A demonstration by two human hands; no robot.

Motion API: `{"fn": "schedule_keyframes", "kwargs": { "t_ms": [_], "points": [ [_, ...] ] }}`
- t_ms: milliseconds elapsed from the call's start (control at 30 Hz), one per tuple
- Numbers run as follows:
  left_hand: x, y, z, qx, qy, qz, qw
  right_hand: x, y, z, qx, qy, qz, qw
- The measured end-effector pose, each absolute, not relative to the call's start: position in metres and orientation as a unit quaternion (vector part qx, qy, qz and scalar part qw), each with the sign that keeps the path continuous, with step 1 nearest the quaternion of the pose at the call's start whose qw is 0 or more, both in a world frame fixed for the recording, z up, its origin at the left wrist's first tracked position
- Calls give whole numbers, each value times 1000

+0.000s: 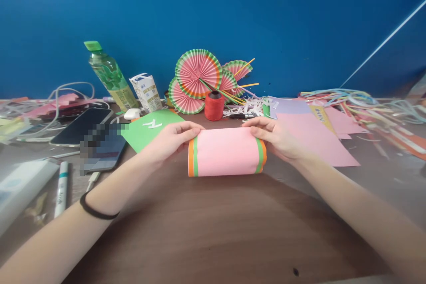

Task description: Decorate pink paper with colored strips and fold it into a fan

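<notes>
Between my two hands is a sheet of pink paper [228, 151], curved over into a roll, with green and orange strips along both side edges. My left hand [178, 138] pinches its upper left corner between thumb and fingers. At the upper right corner, my right hand [274, 136] grips it the same way. The paper is held over the brown table [206, 226]; whether its lower edge touches the tabletop I cannot tell. Just beyond it stand a spool of red thread [214, 107] and several pleated paper fans [199, 73] in pink, green and orange.
Left lie green paper [146, 126], phones [81, 126], a marker [61, 188] and a white box [23, 191]. A green-capped bottle [111, 77] and a drink carton [146, 92] stand behind. Right are pink sheets [316, 142] and paper strips [349, 97]. A blue wall [213, 9] closes the back.
</notes>
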State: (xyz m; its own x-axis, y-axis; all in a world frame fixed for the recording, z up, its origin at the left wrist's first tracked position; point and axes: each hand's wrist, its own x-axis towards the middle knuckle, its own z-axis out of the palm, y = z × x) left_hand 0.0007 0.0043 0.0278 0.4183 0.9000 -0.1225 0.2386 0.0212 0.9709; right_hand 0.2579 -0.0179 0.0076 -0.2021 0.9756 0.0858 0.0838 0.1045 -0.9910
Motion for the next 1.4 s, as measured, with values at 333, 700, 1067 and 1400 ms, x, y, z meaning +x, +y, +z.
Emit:
{"fn": "schedule_keyframes", "kwargs": {
  "t_ms": [333, 700, 1067, 1400],
  "points": [
    [-2, 6, 31, 544, 426, 306, 655, 261, -19, 13, -402, -540, 589, 447],
    [-6, 14, 13, 810, 457, 227, 288, 258, -11, -2, -506, -724, 329, 334],
    [-5, 15, -3, 898, 414, 100, 107, 251, -10, -20, -484, -835, 140, 218],
    [-5, 17, -8, 903, 411, 73, 107, 254, -8, -21, -471, -856, 133, 168]
  ]
}}
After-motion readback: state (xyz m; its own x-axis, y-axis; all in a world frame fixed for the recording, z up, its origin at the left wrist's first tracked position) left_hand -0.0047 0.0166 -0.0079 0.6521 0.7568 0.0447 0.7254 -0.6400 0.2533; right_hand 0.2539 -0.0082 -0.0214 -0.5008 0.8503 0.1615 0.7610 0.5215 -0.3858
